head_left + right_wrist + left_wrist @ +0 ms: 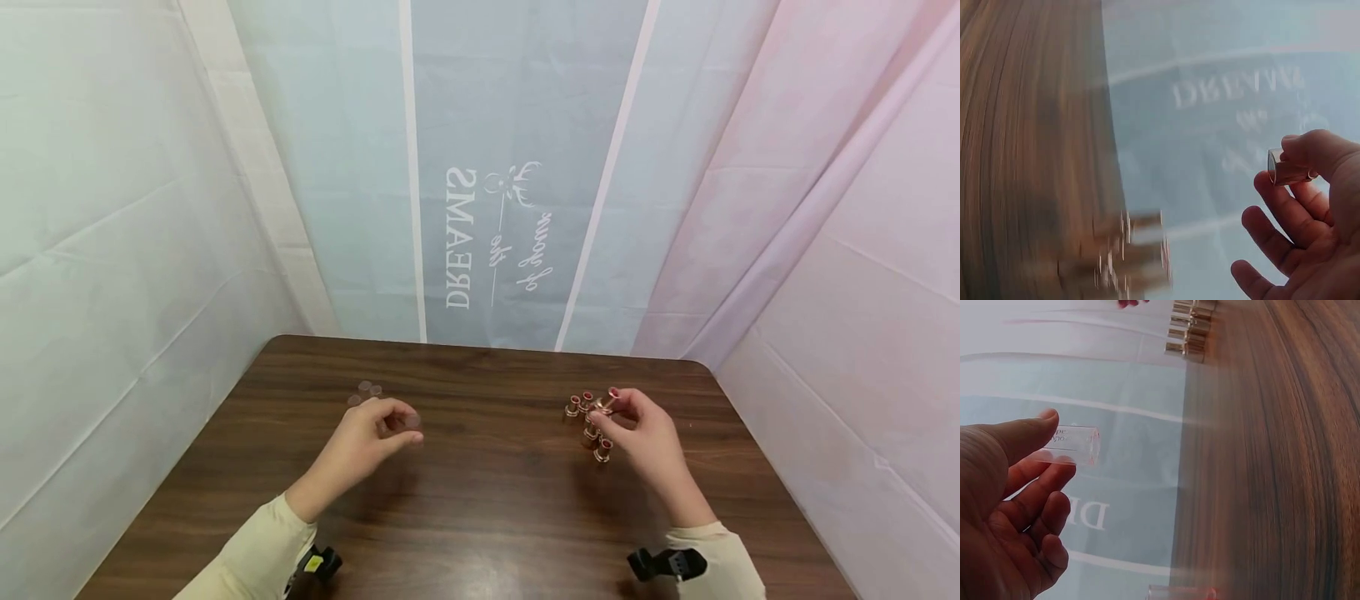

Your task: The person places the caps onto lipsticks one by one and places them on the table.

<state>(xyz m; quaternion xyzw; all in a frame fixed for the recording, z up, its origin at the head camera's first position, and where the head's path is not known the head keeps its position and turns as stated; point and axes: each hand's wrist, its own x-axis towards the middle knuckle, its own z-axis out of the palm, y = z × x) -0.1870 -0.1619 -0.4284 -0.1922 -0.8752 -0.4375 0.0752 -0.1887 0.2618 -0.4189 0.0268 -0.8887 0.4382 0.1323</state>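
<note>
My left hand (363,442) pinches a small clear cap (1079,444) between thumb and fingertips; dark print runs along its side. Behind that hand several more clear caps (365,387) stand on the table, partly covered by it in the head view. At the right, my right hand (648,437) holds a rose-gold lipstick tube (1288,170) by thumb and fingers, tilted and lifted above the table. Several similar rose-gold tubes (603,451) with red in their tops stand close beside and below it; some are hidden by the hand.
The dark wood-grain table (480,500) reaches back to a blue-grey curtain (525,108) with mirrored white lettering. Pale cloth (97,208) hangs on both sides. Black wrist cameras (667,564) sit at both cuffs.
</note>
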